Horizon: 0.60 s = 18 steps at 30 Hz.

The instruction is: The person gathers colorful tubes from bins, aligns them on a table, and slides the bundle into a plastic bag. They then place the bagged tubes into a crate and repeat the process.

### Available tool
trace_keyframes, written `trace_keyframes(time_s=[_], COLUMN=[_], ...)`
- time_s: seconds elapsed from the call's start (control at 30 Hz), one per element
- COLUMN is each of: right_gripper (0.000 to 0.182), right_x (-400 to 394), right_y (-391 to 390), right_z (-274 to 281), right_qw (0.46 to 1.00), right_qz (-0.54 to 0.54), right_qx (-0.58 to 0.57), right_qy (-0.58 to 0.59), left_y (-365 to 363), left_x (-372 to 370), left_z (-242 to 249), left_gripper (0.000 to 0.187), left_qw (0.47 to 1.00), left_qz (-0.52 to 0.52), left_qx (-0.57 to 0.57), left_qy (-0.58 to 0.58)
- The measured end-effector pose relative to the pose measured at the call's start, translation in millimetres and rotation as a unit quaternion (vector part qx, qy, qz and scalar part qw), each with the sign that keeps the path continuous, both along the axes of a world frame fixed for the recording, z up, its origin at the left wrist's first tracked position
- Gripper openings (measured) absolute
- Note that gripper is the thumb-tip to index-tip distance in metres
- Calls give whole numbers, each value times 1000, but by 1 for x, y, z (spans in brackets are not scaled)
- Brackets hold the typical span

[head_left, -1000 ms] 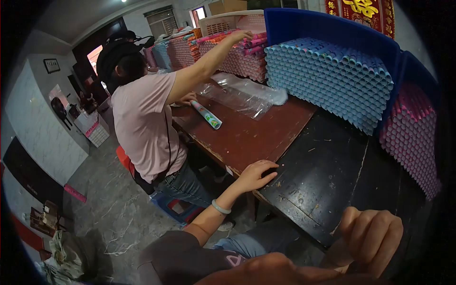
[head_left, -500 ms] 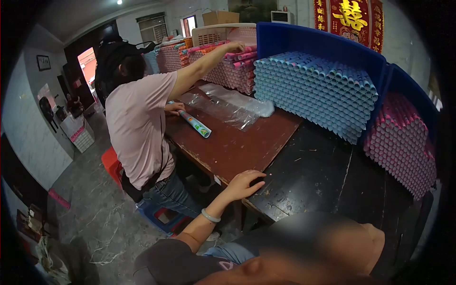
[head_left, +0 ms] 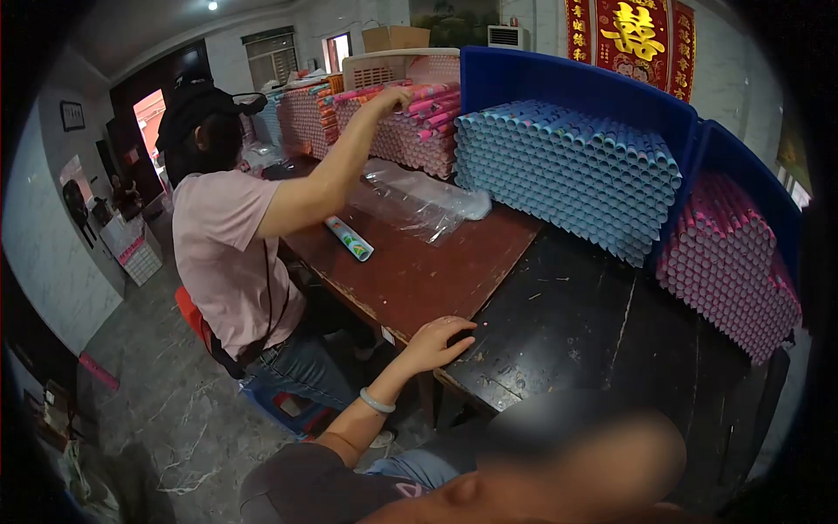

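My left hand (head_left: 439, 341), with a pale bangle (head_left: 377, 401) on its wrist, rests at the near corner where the brown and black tabletops meet. Its fingers are stretched out, thumb apart, and nothing is in it. What looks like my right hand (head_left: 628, 454) is a large smear of skin close to the camera, bottom right; its fingers cannot be made out. Beyond my left hand, a light-blue printed tube (head_left: 351, 240) lies on the brown table (head_left: 419, 288). Clear plastic sleeves (head_left: 419, 201) lie behind it.
A co-worker in a pink shirt (head_left: 223, 227) sits left, one hand (head_left: 397, 99) at a stack of pink tubes (head_left: 410, 135). Blue tubes (head_left: 567, 175) fill a blue crate (head_left: 576, 79); more pink tubes (head_left: 720, 262) stand right, on the black table (head_left: 559, 323).
The view has shifted slightly. The co-worker's raised hand has moved left along the pink stack, and their other hand is now hidden behind the arm. My left hand stays put.
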State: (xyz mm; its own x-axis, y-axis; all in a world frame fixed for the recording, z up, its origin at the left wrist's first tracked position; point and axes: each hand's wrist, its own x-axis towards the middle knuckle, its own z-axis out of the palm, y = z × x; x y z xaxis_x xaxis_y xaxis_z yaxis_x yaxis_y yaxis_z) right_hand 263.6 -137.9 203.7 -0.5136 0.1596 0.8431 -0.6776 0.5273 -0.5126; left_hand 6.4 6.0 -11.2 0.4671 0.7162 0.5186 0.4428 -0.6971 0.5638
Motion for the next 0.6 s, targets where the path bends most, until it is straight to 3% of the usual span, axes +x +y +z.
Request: trace_keyframes(time_s=[0.6], right_gripper=[9], right_x=[-10], right_y=[18], right_z=[-4], right_qw=[999], right_qz=[40], right_qx=[0], right_qy=[-33], left_y=[-2], left_x=[2], left_z=[4], left_gripper=[32], left_qw=[1000], left_qz=[6], left_qx=[-5], left_qy=[-7])
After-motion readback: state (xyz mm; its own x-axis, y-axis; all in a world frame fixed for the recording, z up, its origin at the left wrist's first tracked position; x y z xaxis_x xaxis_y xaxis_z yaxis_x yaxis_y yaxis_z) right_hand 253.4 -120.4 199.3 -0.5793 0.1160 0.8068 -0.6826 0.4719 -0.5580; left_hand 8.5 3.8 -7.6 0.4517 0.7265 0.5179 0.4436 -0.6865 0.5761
